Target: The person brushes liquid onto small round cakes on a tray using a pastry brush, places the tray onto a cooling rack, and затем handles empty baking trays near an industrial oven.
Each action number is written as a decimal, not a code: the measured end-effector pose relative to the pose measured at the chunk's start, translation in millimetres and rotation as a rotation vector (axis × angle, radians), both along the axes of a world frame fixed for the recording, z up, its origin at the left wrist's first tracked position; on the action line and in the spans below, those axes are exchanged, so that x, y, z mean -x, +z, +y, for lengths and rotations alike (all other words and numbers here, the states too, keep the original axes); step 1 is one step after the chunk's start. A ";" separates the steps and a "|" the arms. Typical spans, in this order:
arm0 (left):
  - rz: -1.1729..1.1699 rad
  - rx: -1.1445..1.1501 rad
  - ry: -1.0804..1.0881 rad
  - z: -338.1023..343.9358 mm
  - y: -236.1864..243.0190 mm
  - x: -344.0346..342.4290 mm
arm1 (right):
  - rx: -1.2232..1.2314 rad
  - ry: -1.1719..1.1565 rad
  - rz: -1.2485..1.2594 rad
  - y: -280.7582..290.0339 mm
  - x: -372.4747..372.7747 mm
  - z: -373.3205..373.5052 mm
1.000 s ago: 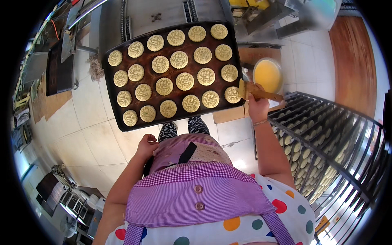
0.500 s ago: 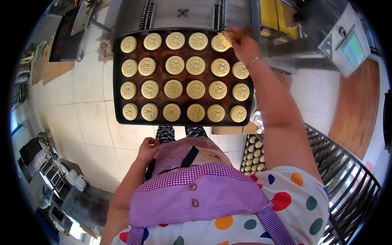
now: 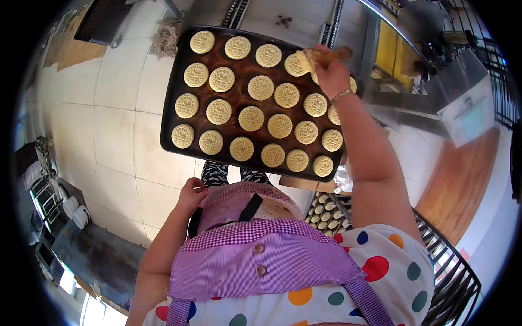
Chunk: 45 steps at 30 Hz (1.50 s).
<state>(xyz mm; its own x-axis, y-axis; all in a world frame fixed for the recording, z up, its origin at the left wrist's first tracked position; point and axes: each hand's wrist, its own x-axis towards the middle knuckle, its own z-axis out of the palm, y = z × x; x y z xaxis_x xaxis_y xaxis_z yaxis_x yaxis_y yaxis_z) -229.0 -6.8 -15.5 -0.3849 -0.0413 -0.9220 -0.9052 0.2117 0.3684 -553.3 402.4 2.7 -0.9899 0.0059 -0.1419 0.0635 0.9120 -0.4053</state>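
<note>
My right hand [image 3: 333, 76] grips a wooden-handled brush [image 3: 341, 53] over the far right part of a dark baking tray [image 3: 169, 117]. Its pale bristles [image 3: 308, 58] are at the right edge of a round cookie [image 3: 294, 64] in the far row; whether they touch it I cannot tell. Several rows of pale, scalloped cookies with stamped patterns, such as one in the middle [image 3: 261, 88], lie on the tray. My right hand and forearm hide some at the right. Near the apron [image 3: 266, 239], my left hand [image 3: 193, 194] hangs with loosely bent fingers and nothing visible in it.
Beyond the tray is a grey metal machine surface [image 3: 304, 19] with chains [image 3: 235, 13]. A control box with a screen [image 3: 468, 122] stands at the right. At lower right, a black rack [image 3: 454, 282] stands near more cookies [image 3: 326, 214]. Pale tiles [image 3: 117, 130] cover the floor.
The view has turned, so the tray appears tilted with its right side nearer. My right hand still holds the brush at the far row. My left hand stays near the apron.
</note>
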 end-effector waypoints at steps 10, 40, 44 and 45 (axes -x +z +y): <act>-0.016 -0.004 0.095 -26.0 7.4 1.9 | 0.536 0.292 -0.415 -5.5 -160.6 -114.5; 0.046 -0.060 0.244 -104.6 -9.9 -19.0 | 0.516 0.690 -0.078 7.3 -135.9 -291.1; 0.024 -0.079 0.278 -118.5 -5.3 -8.1 | 0.489 0.481 -0.385 28.2 -129.1 -335.6; 0.020 -0.072 0.279 -122.3 -4.6 -8.0 | 0.281 0.475 -0.465 30.4 -112.5 -342.0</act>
